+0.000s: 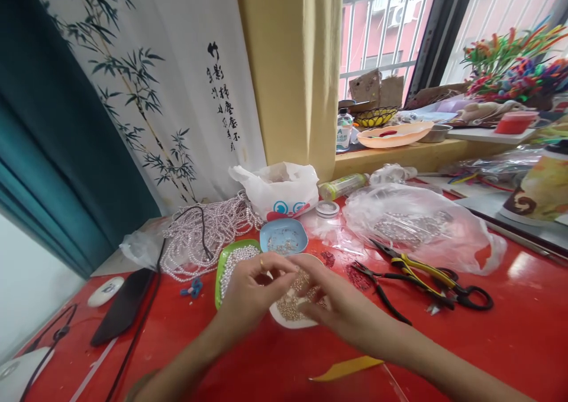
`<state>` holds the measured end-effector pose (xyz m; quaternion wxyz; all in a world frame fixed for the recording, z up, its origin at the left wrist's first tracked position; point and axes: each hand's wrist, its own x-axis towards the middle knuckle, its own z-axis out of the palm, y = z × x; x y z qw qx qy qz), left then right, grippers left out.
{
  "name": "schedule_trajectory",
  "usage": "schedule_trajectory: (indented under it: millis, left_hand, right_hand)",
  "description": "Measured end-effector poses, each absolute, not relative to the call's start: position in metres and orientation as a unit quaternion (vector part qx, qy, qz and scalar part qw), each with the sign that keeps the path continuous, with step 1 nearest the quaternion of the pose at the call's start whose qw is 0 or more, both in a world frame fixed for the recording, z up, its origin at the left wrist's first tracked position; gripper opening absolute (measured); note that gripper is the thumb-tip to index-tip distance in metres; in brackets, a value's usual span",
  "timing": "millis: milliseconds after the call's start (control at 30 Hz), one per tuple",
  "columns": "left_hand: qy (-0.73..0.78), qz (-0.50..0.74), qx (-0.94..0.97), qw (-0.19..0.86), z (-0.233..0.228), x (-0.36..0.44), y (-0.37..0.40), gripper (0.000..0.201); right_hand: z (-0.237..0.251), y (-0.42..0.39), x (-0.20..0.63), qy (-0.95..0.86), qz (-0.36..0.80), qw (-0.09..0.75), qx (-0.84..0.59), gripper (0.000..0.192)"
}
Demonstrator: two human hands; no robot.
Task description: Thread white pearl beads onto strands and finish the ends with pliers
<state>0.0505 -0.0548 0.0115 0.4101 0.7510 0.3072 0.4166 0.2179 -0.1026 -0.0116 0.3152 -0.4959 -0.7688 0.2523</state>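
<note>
- White dish of gold beads is sitting on the red table, under both hands.
- Left hand is curling its fingers, pinching something too small to tell.
- Right hand is pinching there too.
- Green dish and blue dish are sitting just behind.

Both forearms bare, no sleeves in view. Left hand has a thin gold-toned ring on one finger. Right hand bare, nothing worn, no watch or bands on either wrist.
</note>
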Motion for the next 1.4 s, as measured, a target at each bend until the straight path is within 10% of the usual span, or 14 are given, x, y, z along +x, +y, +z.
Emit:
schedule_trajectory:
  millis: [300, 700, 900, 1200, 1400]
  left_hand:
    - [0.208, 0.626, 0.581, 0.477, 0.06, 0.004, -0.041, 0.013]
    - [0.163, 0.267, 0.819, 0.481, 0.041, 0.018, -0.037, 0.007]
    - [0.194, 0.377, 0.843, 0.33, 0.039, 0.055, -0.035, 0.033]
    - [0.293, 0.354, 0.678, 0.574, 0.058, 0.152, 0.003, 0.047]
    - [0.262, 0.382, 0.616, 0.637, 0.045, 0.174, 0.007, 0.015]
  right_hand:
    - [-0.013, -0.039, 0.236, -0.793, 0.194, 0.328, -0.475, 0.024]
    - [0.051, 0.007, 0.323, -0.758, -0.012, 0.251, -0.602, 0.036]
    - [0.099, 0.007, 0.343, -0.746, -0.07, 0.25, -0.614, 0.037]
    - [0.093, -0.032, 0.323, -0.763, -0.214, 0.064, -0.606, 0.032]
    - [0.094, -0.049, 0.307, -0.783, -0.217, 0.066, -0.58, 0.028]
